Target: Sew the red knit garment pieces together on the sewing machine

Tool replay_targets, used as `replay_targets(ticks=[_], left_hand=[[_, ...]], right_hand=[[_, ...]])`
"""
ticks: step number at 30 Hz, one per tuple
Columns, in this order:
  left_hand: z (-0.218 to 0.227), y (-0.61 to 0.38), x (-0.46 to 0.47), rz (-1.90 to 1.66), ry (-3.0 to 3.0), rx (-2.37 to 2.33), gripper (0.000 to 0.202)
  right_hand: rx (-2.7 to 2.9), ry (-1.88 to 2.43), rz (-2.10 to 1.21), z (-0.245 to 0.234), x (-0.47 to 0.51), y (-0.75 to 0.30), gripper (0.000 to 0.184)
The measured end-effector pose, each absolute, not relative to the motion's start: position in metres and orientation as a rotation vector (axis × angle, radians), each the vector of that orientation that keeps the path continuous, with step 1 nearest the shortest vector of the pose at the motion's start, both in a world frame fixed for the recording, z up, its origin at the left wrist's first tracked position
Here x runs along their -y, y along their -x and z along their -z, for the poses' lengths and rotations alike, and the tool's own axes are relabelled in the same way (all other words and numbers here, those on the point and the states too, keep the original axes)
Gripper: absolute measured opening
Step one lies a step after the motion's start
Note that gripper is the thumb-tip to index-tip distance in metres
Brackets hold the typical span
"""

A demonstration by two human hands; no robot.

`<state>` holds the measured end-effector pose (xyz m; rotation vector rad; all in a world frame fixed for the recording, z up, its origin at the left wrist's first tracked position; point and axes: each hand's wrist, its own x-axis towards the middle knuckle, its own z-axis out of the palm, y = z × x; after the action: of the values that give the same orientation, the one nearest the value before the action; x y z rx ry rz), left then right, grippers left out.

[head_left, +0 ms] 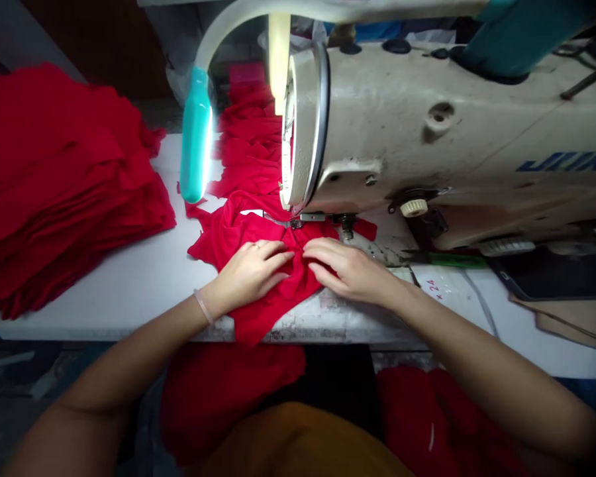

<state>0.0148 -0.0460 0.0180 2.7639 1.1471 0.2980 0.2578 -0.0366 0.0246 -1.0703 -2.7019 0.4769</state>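
A red fabric piece [238,238] lies on the white sewing table [129,285], running under the presser foot [294,222] of a cream sewing machine [427,132]. My left hand [251,271] rests on the cloth just in front of the foot, fingers laid down and pressing it. My right hand [345,268] lies beside it on the right, fingers curled onto the fabric's edge, fingertips nearly meeting those of the left. The cloth hangs over the table's front edge toward my lap.
A thick stack of red fabric [54,179] fills the table's left side. A teal lamp [196,136] shines down behind the work. More sewn red pieces [251,139] trail behind the machine. Paper and cardboard [566,318] lie at the right.
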Motion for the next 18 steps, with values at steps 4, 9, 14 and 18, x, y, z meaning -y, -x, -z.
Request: replay_targets(ticks=[4, 9, 14, 18], left_hand=[[-0.016, -0.011, 0.064, -0.135, -2.675, -1.447, 0.064], [-0.023, -0.009, 0.071, -0.018, -2.606, -1.560, 0.077], [-0.019, -0.021, 0.074, -0.154, -2.713, -1.440, 0.064], [-0.011, -0.026, 0.076, -0.193, -2.743, -1.206, 0.047]], right_hand=[[2.795, 1.616, 0.139, -0.022, 0.035, -0.261, 0.042], [2.846, 1.439, 0.320, -0.022, 0.043, -0.266, 0.038], [2.796, 1.343, 0.264, -0.011, 0.040, -0.270, 0.050], [2.795, 1.198, 0.137, -0.010, 0.044, -0.267, 0.047]])
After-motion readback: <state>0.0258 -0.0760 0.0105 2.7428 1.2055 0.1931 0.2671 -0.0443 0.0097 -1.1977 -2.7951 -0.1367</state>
